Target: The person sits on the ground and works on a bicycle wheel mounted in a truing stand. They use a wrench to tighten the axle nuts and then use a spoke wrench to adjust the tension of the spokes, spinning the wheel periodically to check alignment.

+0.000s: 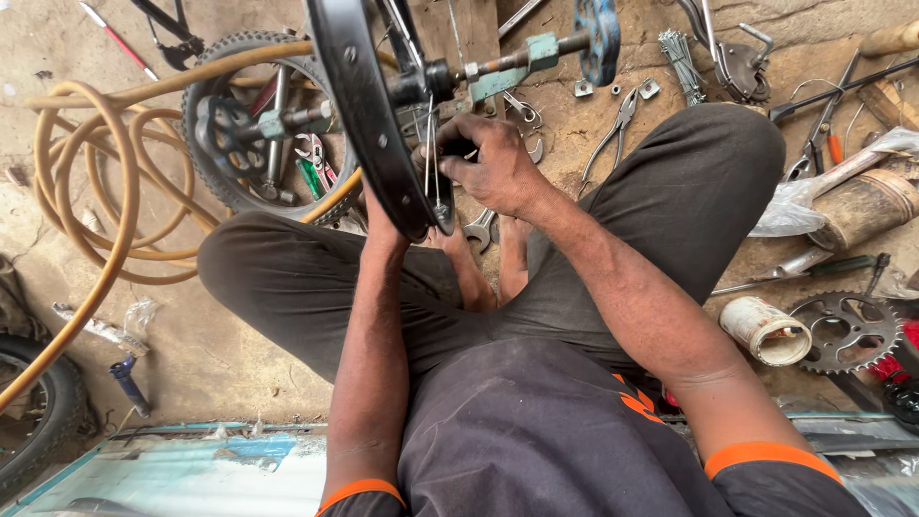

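Note:
A black wheel rim (359, 105) stands on edge between my knees, with thin spokes (431, 158) running to a dark hub (436, 81). My right hand (493, 163) is closed around the spokes just below the hub. My left hand (378, 215) reaches up behind the rim's lower edge; its fingers are mostly hidden by the rim, apparently gripping it. A teal-painted crank with a blue pedal (595, 33) sticks out to the right of the hub.
A yellow hose (105, 191) coils at the left around a small tyred wheel (244, 124). Pliers (613, 129), spanners (481, 230), a spoke bundle (680, 57), a sprocket (847, 330) and a white tin (766, 330) lie on the dirt floor.

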